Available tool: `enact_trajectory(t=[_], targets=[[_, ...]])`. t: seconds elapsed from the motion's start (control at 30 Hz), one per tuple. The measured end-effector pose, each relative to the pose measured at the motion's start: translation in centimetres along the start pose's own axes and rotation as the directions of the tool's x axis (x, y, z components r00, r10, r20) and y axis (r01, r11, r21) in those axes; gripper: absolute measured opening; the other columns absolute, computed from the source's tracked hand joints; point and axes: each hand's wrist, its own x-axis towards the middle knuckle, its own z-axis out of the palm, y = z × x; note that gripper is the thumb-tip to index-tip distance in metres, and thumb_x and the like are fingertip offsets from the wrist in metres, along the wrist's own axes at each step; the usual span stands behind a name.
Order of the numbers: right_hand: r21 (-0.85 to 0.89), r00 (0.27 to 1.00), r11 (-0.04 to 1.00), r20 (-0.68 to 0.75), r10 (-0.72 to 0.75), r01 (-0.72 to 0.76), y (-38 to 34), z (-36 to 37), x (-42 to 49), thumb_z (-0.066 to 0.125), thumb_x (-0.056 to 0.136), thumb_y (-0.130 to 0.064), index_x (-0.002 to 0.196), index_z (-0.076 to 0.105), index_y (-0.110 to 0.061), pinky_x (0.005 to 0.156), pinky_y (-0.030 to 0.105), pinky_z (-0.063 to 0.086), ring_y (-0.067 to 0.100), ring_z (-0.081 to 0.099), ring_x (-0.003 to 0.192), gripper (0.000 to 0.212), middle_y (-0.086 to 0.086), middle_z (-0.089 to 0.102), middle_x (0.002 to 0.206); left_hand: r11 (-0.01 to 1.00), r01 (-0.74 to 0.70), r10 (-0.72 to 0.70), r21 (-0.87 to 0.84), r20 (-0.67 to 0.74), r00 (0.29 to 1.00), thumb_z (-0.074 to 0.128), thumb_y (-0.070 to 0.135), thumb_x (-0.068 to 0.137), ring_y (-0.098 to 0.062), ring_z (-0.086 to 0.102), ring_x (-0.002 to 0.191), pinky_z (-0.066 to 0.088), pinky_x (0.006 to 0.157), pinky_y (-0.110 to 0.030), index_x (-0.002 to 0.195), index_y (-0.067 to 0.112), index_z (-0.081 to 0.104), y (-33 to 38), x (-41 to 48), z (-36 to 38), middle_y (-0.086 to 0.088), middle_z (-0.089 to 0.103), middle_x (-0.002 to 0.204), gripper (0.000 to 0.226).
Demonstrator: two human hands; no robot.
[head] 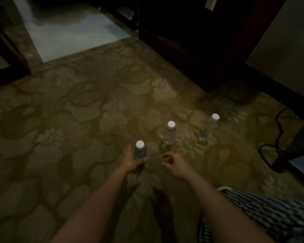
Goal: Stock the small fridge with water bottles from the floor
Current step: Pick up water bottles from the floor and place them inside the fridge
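We hold the near bottle (pixel 140 152) left (pixel 130 159); middle bottle (pixel 168 134) stands upright just beyond our loosely curled, empty right hand (pixel 174 163).

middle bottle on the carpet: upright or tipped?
Upright: the middle bottle stands on its base on the carpet, white cap uppermost. The right hand is near it, not touching. The left hand grips the near bottle.

- The left hand (pixel 130 161) grips a clear plastic water bottle with a white cap (pixel 140 151), upright on the floral-patterned carpet (pixel 77 120).
- The right hand (pixel 175 165) hangs just beside it, fingers (pixel 170 156) loosely curled, holding nothing.
- Beyond stand two similar bottles: the middle bottle (pixel 168 133) near the right hand, and the far bottle (pixel 208 126) toward a coiled black cable (pixel 277 151).
- A dark wooden cabinet (pixel 191 41) stands behind.
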Motion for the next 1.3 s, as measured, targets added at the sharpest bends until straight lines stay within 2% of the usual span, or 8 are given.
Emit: enact_trajectory(t=[0.17, 0.37, 0.53, 0.67, 0.83, 1.03, 1.2, 1.3], targets=[[0.012, 0.998, 1.000, -0.055, 0.027, -0.026, 0.2, 0.5, 2.5, 0.053, 0.093, -0.020, 0.132, 0.049, -0.016, 0.087, 0.029, 0.049, 0.017, 0.058, 0.105, 0.039, 0.007, 0.060, 0.119, 0.974, -0.024, 0.022, -0.224, -0.010, 1.000, 0.080, 0.013, 0.069, -0.028, 0.044, 0.131, 0.037, 0.110, -0.047, 0.139, 0.011, 0.036, -0.4, 2.4, 1.9, -0.010, 0.048, 0.139, 0.083], [0.056, 0.996, 0.998, -0.089, -0.006, 0.012, -0.2, 2.2, 4.1, 0.055, 0.093, -0.020, 0.132, 0.049, -0.017, 0.083, 0.024, 0.044, 0.013, 0.055, 0.099, 0.040, 0.006, 0.060, 0.118, 0.970, -0.053, 0.034, -0.238, -0.084, 0.996, 0.079, 0.013, 0.070, -0.026, 0.045, 0.130, 0.038, 0.109, -0.045, 0.137, 0.011, 0.039, -0.7, 3.9, 3.4, -0.009, 0.050, 0.137, 0.078], [0.112, 0.985, 0.988, -0.123, 0.118, -0.104, 2.1, 2.8, 3.8, 0.056, 0.092, -0.018, 0.132, 0.049, -0.015, 0.088, 0.028, 0.045, 0.019, 0.057, 0.110, 0.040, 0.009, 0.060, 0.122, 0.984, -0.125, 0.118, -0.127, -0.063, 0.991, 0.081, 0.015, 0.068, -0.024, 0.050, 0.124, 0.040, 0.104, -0.035, 0.129, 0.010, 0.046, -1.0, 3.2, 3.6, -0.009, 0.057, 0.129, 0.070], [0.115, 0.993, 0.992, -0.107, 0.057, -0.044, 1.7, 3.3, 4.0, 0.061, 0.089, -0.020, 0.135, 0.047, -0.018, 0.088, 0.031, 0.047, 0.019, 0.058, 0.102, 0.049, 0.009, 0.061, 0.117, 0.986, -0.167, 0.167, 0.001, 0.018, 0.986, 0.081, 0.020, 0.068, -0.019, 0.055, 0.118, 0.041, 0.097, -0.026, 0.125, 0.009, 0.052, -1.5, 0.7, 3.7, -0.005, 0.061, 0.123, 0.065], [-0.020, 0.999, 1.000, 0.041, -0.009, 0.009, 1.9, 4.3, 2.7, 0.065, 0.085, -0.020, 0.142, 0.038, -0.018, 0.103, 0.037, 0.041, 0.024, 0.050, 0.124, 0.063, 0.010, 0.052, 0.137, 0.972, -0.185, 0.165, 0.147, 0.142, 0.976, 0.076, 0.025, 0.073, -0.017, 0.057, 0.117, 0.046, 0.101, -0.039, 0.125, 0.015, 0.053, -3.0, -3.4, 4.3, -0.004, 0.062, 0.123, 0.057], [-0.151, 0.984, 0.981, 0.146, -0.098, 0.121, 0.7, 3.8, 1.5, 0.068, 0.083, -0.030, 0.134, 0.049, -0.017, 0.096, 0.037, 0.047, 0.025, 0.055, 0.117, 0.057, 0.010, 0.056, 0.131, 0.965, -0.204, 0.178, 0.167, 0.160, 0.971, 0.079, 0.030, 0.067, -0.012, 0.063, 0.099, 0.053, 0.089, -0.033, 0.112, 0.019, 0.060, -3.6, -7.0, 4.5, 0.001, 0.067, 0.105, 0.050], [-0.324, 0.952, 0.905, 0.222, -0.212, 0.277, -1.0, 2.0, -0.2, 0.068, 0.083, -0.032, 0.118, 0.063, -0.014, 0.087, 0.035, 0.048, 0.025, 0.059, 0.107, 0.040, 0.010, 0.064, 0.116, 0.898, -0.348, 0.282, 0.268, 0.254, 0.925, 0.083, 0.040, 0.057, -0.009, 0.065, 0.086, 0.048, 0.071, -0.023, 0.105, 0.021, 0.067, -2.5, -8.8, 3.3, 0.002, 0.071, 0.097, 0.054], [-0.380, 0.942, 0.868, 0.221, -0.252, 0.321, -1.7, 0.4, -1.9, 0.069, 0.081, -0.031, 0.109, 0.067, -0.012, 0.078, 0.035, 0.049, 0.023, 0.062, 0.096, 0.034, 0.009, 0.067, 0.106, 0.848, -0.426, 0.348, 0.316, 0.276, 0.896, 0.079, 0.051, 0.055, -0.012, 0.066, 0.087, 0.050, 0.071, -0.026, 0.102, 0.020, 0.067, -0.7, -9.8, 2.4, 0.002, 0.071, 0.095, 0.058]])
